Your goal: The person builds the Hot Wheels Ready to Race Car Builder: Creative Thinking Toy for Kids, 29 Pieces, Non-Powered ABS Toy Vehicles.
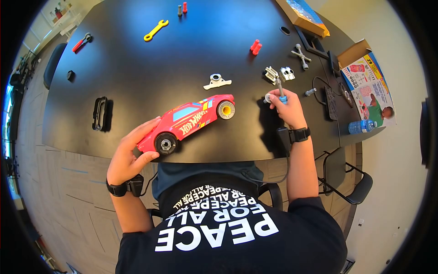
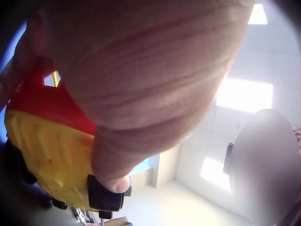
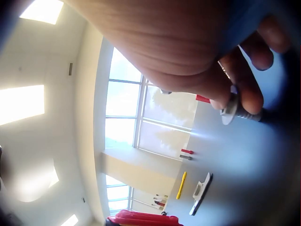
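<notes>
A red toy car (image 1: 194, 119) lies on the dark table near its front edge, its side with two wheels facing up. My left hand (image 1: 130, 153) grips its left end, fingers along the far side and thumb by the black wheel (image 1: 165, 143). In the left wrist view the thumb rests on a black wheel (image 2: 106, 193) beside the car's yellow underside (image 2: 51, 155). To the right of the car, my right hand (image 1: 288, 109) pinches a grey bolt (image 3: 230, 109) between thumb and finger. A blue-handled screwdriver (image 1: 281, 93) is also in that hand, its grey shaft pointing away.
Beyond the car lies a white part (image 1: 216, 81). Silver engine-like pieces (image 1: 286, 73), a grey cross wrench (image 1: 301, 57) and red bolts (image 1: 256, 47) lie farther back. A yellow wrench (image 1: 156, 30) and black frame (image 1: 100, 113) are leftward; a bottle (image 1: 362, 126) is rightward.
</notes>
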A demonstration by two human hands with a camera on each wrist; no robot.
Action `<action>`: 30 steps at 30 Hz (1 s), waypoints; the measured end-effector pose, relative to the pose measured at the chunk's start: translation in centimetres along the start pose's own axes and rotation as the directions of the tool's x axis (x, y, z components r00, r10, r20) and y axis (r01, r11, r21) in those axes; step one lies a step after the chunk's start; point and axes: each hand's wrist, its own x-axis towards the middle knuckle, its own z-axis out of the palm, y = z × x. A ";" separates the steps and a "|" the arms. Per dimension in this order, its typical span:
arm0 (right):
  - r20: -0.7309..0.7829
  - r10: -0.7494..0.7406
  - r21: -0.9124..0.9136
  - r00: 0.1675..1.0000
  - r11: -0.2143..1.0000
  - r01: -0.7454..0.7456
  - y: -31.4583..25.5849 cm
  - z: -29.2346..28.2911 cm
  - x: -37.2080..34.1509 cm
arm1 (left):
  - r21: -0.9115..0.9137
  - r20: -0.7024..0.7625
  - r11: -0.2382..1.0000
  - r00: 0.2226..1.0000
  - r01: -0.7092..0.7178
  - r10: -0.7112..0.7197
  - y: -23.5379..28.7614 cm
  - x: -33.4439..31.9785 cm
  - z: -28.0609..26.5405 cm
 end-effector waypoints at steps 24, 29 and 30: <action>-0.538 -0.165 -0.566 0.827 0.798 -0.208 7.4 -8.4 2.5 | -0.015 0.001 1.000 1.000 0.027 -0.027 0.1 0.2 0.0; -0.341 -0.043 0.282 0.939 0.948 0.146 -0.6 -6.4 -1.2 | -0.035 -0.018 0.999 0.999 0.034 -0.034 0.3 0.0 0.2; -0.267 -0.085 0.391 0.960 0.901 0.188 -3.0 -4.8 -2.7 | -0.035 -0.020 0.999 0.999 0.041 -0.042 0.4 0.0 0.3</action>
